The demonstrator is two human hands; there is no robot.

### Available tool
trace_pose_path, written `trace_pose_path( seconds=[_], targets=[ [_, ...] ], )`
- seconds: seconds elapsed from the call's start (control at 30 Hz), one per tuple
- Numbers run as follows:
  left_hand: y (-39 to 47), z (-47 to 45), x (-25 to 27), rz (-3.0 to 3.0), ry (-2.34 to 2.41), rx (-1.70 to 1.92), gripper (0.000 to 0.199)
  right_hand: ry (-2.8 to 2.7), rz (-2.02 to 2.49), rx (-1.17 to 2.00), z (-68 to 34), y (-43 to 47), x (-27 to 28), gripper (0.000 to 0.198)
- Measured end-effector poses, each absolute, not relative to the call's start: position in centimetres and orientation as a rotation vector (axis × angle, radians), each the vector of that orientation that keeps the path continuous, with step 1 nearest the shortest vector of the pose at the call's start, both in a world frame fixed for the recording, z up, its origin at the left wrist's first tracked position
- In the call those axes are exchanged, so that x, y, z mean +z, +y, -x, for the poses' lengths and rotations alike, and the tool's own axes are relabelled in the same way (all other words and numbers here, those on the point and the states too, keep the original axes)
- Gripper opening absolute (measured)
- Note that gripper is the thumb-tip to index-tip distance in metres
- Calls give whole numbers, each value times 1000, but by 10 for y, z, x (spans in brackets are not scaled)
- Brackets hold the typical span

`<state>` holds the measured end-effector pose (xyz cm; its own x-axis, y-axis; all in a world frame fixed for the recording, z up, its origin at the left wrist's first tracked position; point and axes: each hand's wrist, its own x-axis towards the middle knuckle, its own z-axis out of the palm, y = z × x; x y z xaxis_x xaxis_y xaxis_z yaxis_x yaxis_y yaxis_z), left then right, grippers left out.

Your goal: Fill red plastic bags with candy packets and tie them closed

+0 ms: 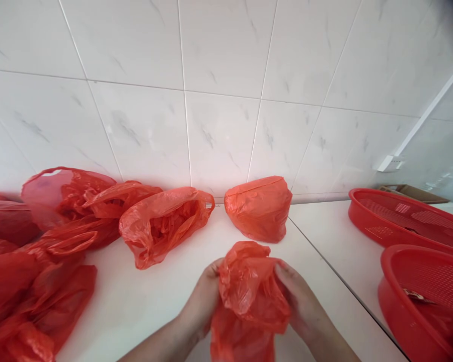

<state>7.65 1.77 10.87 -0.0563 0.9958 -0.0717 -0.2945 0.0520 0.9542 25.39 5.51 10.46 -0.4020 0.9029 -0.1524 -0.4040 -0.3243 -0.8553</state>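
A crumpled red plastic bag (249, 291) is held up between my two hands over the white table (143, 306). My left hand (207, 291) grips its left side, fingers partly hidden behind the film. On the opposite side my right hand (292, 289) pinches the bag, the thumb lying against the plastic. The bag's lower part hangs down past the bottom of the view. Just beyond it, against the wall, stands a rounded, folded-over red bag (262, 211). To the left of that lies a loose red bag (164, 226) with its mouth gaping.
A heap of red plastic bags (26, 281) covers the left side of the table. Two red perforated baskets (370, 223) sit at the right, past a seam in the tabletop. Behind the table rises a tiled wall (226, 130), with a white socket box (391, 163) low on it.
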Motion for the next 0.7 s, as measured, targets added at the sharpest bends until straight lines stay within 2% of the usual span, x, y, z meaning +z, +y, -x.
trace_pose_path(
  seconds=[0.17, 0.23, 0.33, 0.4, 0.47, 0.57, 0.63, 0.7],
  targets=[
    [47, -29, 106, -842, 1228, 1446, 17, -674, 891, 1883, -301, 83, 109, 22],
    [51, -17, 105, -883, 1301, 1460, 19, -677, 907, 1851, -312, 89, 108, 17],
    [47, -15, 106, -972, 1415, 1508, 24, -723, 885, 1897, -312, 88, 108, 19],
    [38, -20, 110, -1165, 1495, 1619, 38, -785, 900, 1898, -307, 84, 109, 21],
    [27, -29, 113, -1695, 1542, 1718, 49, -889, 929, 1864, -300, 79, 112, 22],
    [16, -44, 113, -2612, 1415, 1472, 63, -1050, 932, 1877, -291, 69, 122, 29],
    [14, -52, 111, -2665, 1427, 1235, 83, -1117, 906, 1914, -286, 62, 131, 30],
    [14, -57, 110, -2419, 1539, 1045, 98, -1169, 887, 1940, -285, 58, 138, 29]
  ],
)
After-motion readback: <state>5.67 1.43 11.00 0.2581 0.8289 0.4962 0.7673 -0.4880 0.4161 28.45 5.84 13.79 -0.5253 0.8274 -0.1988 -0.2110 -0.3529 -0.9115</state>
